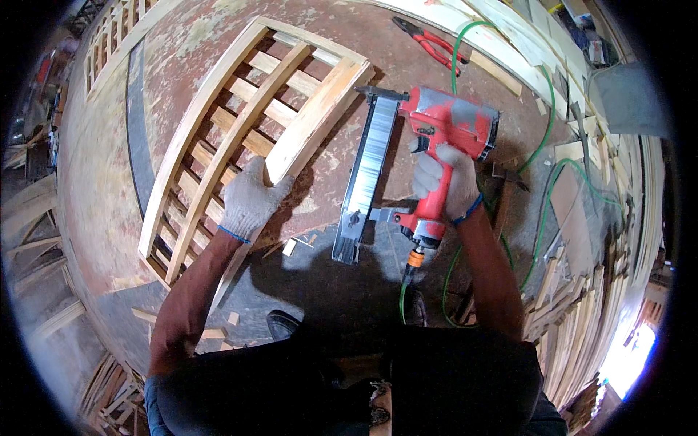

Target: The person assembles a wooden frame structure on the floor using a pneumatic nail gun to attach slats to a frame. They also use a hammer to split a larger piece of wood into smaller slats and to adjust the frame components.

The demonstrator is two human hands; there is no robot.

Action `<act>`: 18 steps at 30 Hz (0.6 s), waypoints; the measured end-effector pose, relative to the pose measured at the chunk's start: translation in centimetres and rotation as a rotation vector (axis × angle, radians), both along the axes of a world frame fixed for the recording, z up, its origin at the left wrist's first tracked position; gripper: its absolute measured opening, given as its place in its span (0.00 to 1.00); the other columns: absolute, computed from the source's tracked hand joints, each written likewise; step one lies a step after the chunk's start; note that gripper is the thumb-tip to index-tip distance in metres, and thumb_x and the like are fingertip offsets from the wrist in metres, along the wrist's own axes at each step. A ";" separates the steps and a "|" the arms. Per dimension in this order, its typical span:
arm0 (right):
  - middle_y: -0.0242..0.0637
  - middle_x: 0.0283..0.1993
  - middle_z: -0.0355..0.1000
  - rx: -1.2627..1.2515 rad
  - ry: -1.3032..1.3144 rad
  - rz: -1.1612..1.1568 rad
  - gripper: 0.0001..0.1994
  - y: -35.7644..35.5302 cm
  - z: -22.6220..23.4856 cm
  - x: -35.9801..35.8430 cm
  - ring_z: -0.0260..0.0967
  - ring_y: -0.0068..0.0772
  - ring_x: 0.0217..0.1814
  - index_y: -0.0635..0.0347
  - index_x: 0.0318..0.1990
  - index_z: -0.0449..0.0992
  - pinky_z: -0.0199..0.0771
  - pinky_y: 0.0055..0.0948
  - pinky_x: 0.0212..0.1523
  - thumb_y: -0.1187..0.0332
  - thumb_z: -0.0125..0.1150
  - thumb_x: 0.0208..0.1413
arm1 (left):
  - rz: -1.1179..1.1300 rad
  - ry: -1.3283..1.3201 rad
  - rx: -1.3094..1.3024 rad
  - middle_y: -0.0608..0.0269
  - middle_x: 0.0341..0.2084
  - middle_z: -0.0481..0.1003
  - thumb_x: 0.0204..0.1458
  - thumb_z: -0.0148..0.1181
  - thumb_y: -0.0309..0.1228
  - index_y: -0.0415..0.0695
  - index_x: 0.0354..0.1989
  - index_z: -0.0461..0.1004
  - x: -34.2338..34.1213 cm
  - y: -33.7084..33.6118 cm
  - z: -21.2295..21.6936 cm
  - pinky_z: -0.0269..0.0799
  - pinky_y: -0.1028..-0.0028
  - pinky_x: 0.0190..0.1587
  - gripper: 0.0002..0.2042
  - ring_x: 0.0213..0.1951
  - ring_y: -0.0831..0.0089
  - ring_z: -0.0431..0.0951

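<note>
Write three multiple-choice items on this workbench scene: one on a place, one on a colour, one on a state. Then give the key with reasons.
1. Where do the red-handled pliers lie?
A. On the bench beyond the nail gun
B. On the wooden frame
C. In the left hand

2. What colour is the air hose leading from the red pneumatic nail gun?
A. Blue
B. Green
C. Black

3. What is the gloved left hand doing?
A. Hanging free
B. Holding the hose
C. Gripping a rail of the pale slatted wooden frame

Key: 1 A, they lie at the bench's far edge, above the gun. 2 B, green loops run off its handle. 3 C, its fingers close on the frame's near rail, while the gloved right hand holds the gun.
</note>
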State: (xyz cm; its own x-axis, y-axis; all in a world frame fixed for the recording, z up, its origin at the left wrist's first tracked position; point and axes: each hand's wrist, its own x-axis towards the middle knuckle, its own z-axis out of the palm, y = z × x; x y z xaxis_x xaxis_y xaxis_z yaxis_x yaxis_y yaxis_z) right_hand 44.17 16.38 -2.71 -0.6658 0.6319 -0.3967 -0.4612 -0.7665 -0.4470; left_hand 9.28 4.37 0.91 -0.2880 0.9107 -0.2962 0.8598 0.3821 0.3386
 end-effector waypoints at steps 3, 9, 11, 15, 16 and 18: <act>0.22 0.20 0.60 -0.032 -0.033 0.011 0.23 -1.5 1.0 -0.8 0.60 0.25 0.19 0.62 0.55 0.70 0.65 0.33 0.25 0.53 0.57 0.62 | -0.009 0.018 0.017 0.45 0.27 0.80 0.54 0.64 0.55 0.39 0.40 0.73 -0.2 -0.1 -0.1 0.77 0.54 0.37 0.27 0.32 0.48 0.84; 0.24 0.21 0.60 -0.154 0.018 0.057 0.16 -3.5 0.0 -1.2 0.61 0.27 0.20 0.60 0.49 0.70 0.65 0.35 0.26 0.57 0.50 0.64 | 0.003 0.018 -0.063 0.43 0.29 0.82 0.54 0.63 0.56 0.39 0.45 0.75 0.1 0.3 0.2 0.79 0.55 0.39 0.29 0.34 0.49 0.85; 0.24 0.20 0.60 -0.193 -0.006 0.051 0.13 -3.8 0.2 -1.6 0.60 0.28 0.20 0.57 0.42 0.70 0.65 0.35 0.26 0.58 0.48 0.65 | -0.001 0.027 -0.059 0.43 0.29 0.82 0.54 0.63 0.56 0.39 0.46 0.76 -0.1 0.2 0.2 0.79 0.55 0.38 0.29 0.34 0.49 0.85; 0.24 0.19 0.59 -0.258 0.016 0.090 0.13 -4.4 -0.1 -1.7 0.60 0.28 0.19 0.50 0.28 0.65 0.64 0.35 0.27 0.57 0.47 0.65 | 0.002 0.022 -0.052 0.43 0.29 0.82 0.54 0.63 0.56 0.38 0.46 0.76 0.1 0.2 0.3 0.79 0.55 0.38 0.29 0.34 0.48 0.85; 0.24 0.19 0.58 -0.261 0.012 0.100 0.15 -4.5 0.1 -1.8 0.60 0.28 0.19 0.49 0.26 0.64 0.64 0.34 0.27 0.57 0.47 0.65 | 0.004 0.014 -0.037 0.43 0.29 0.82 0.54 0.63 0.56 0.39 0.45 0.76 0.1 0.2 0.2 0.79 0.55 0.38 0.29 0.34 0.48 0.85; 0.24 0.19 0.58 -0.247 -0.023 0.099 0.16 -4.6 0.8 -2.0 0.60 0.28 0.19 0.48 0.24 0.63 0.63 0.34 0.27 0.57 0.47 0.65 | 0.000 0.007 -0.005 0.44 0.29 0.82 0.54 0.62 0.57 0.39 0.45 0.76 0.1 0.1 0.0 0.79 0.55 0.38 0.28 0.34 0.48 0.85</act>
